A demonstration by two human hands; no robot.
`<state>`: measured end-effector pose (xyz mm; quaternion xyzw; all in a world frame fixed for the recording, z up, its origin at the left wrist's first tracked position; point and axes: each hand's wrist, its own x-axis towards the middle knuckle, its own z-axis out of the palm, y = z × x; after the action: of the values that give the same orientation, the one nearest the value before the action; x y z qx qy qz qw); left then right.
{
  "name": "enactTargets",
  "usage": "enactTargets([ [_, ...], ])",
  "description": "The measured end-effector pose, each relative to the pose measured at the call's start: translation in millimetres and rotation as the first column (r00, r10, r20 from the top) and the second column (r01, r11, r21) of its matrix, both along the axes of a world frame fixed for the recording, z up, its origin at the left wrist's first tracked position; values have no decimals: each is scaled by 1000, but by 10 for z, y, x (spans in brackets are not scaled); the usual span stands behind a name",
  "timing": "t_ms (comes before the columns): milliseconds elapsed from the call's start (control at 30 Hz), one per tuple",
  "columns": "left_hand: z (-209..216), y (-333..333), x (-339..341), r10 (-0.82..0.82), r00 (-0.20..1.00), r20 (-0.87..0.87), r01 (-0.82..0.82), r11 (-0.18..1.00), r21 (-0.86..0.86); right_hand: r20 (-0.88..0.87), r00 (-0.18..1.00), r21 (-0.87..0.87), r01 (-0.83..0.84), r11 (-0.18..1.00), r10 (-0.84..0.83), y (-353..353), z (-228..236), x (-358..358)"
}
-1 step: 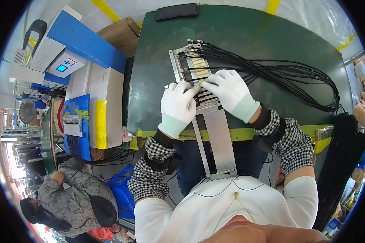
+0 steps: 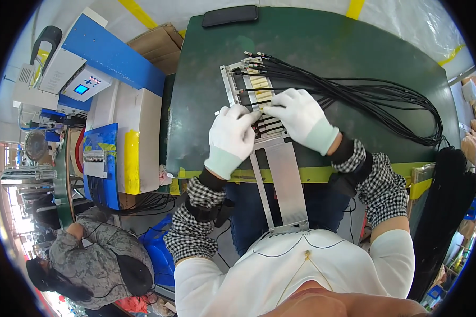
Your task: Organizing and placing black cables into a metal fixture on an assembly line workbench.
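A long metal fixture with a slotted head lies over the front edge of the table. Several black cables with small metal plugs run into its slots, beside a row of cream-coloured blocks. My left hand, in a white glove, is closed over the fixture's left side, and a small plug pokes out beyond its fingers. From the right, my gloved right hand pinches at the slots, its fingertips almost meeting the left's. Both seem closed on one black cable, mostly hidden by the fingers.
A phone lies at the far edge of the green table. To the left stands a blue and white machine with a small screen. Black cables hang at the right edge. A seated person works at lower left.
Both hands stay at the same slots. My left wrist and forearm have shifted slightly left, and the right hand has tilted a little.
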<state>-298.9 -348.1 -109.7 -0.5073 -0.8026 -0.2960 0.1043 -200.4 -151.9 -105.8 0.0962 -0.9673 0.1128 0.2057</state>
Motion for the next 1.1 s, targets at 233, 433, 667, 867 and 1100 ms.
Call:
enactTargets([
  [233, 127, 158, -546, 134, 980, 147, -134, 991, -14, -126, 969, -232, 179, 956, -212, 188, 5, -181],
  [433, 60, 274, -777, 79, 977, -200, -69, 996, 55, -170, 964, -142, 179, 974, -202, 227, -50, -360],
  [667, 17, 202, -960, 94, 990, 108, -88, 995, -54, -59, 994, -368, 65, 928, -93, 419, 84, -431],
  [867, 22, 114, -1152, 68, 938, 339, -25, 991, -132, -121, 969, -343, 162, 925, -215, 416, 125, -504],
  [1100, -39, 102, -1193, 132, 959, 250, -147, 988, 41, -43, 999, -163, 13, 987, -20, 259, -46, -570],
])
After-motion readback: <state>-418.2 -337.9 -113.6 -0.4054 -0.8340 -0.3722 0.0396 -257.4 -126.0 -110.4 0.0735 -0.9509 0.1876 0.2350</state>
